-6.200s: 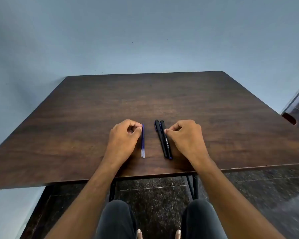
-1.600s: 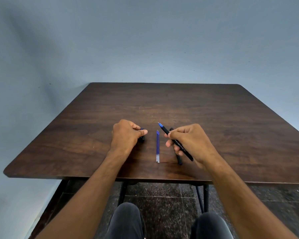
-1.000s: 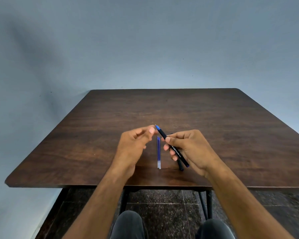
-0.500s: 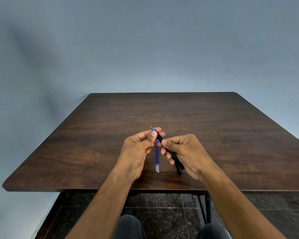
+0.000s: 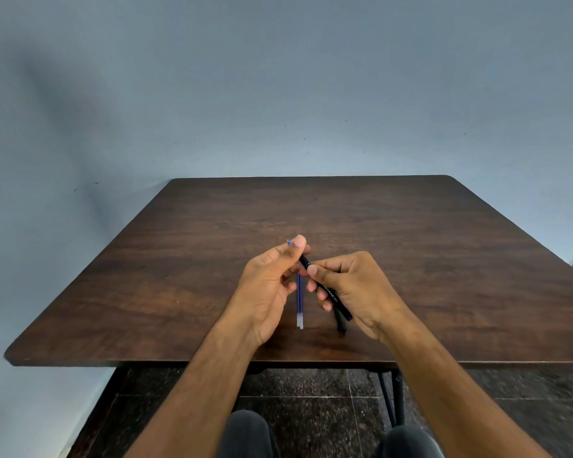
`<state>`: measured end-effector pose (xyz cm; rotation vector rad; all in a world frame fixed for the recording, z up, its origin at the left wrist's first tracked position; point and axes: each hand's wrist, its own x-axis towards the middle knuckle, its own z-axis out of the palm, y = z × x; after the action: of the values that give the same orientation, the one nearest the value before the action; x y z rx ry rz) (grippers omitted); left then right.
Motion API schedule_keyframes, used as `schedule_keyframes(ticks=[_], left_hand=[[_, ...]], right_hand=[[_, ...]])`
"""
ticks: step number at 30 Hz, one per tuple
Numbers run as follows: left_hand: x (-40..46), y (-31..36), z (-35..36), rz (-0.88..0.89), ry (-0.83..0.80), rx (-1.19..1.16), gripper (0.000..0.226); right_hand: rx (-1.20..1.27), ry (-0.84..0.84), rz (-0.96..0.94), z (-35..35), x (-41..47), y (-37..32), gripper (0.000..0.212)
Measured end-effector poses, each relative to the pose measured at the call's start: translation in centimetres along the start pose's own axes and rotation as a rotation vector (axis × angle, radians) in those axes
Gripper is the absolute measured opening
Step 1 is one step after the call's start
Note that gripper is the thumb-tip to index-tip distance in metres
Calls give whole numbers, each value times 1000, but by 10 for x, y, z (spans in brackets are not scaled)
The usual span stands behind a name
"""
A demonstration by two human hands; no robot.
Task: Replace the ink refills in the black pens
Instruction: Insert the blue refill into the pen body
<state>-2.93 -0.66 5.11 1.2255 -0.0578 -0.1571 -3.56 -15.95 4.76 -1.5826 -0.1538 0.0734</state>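
Black and slim, the uncapped pen is held above the table by both hands, slanting from its blue tip, up and away past the left fingertips, back toward the heel of the right hand. The left hand pinches the front end: its thumb lies over the barrel just behind the blue tip, with the index finger curled under on the far side, and the other fingers are loosely bent below. The right hand grips the rear barrel, thumb tip pressed on top just behind the left fingers and the remaining fingers curled beneath; white lettering on the barrel shows beside the right thumb.

Directly below the gap between the two sets of fingers, two blue refills lie side by side on the dark wood, touching each other, their clear ends pointing toward the person. A second black pen lies on the wood under the right hand's curled fingers, mostly hidden by them, with only its near end showing just beside the palm; whether it is capped I cannot tell.

Beyond the fingertips the brown tabletop runs to a plain blue-grey wall. Dark speckled floor tiles and the person's knees show beneath the near edge.
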Motion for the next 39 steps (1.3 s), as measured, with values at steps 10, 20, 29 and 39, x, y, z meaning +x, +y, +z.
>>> schedule_keyframes(ticks=[10, 20, 29, 39], left_hand=[[4, -5, -10, 17, 41, -32, 23], [4, -2, -5, 23, 93, -14, 54], [-1, 0, -10, 50, 21, 81, 22], [2, -4, -5, 37, 116, -42, 36]], right_hand=[[19, -5, 15, -2, -1, 1, 17], [-22, -28, 8, -2, 0, -2, 16], [-17, -1, 4, -6, -1, -6, 15], [19, 8, -17, -5, -1, -5, 13]])
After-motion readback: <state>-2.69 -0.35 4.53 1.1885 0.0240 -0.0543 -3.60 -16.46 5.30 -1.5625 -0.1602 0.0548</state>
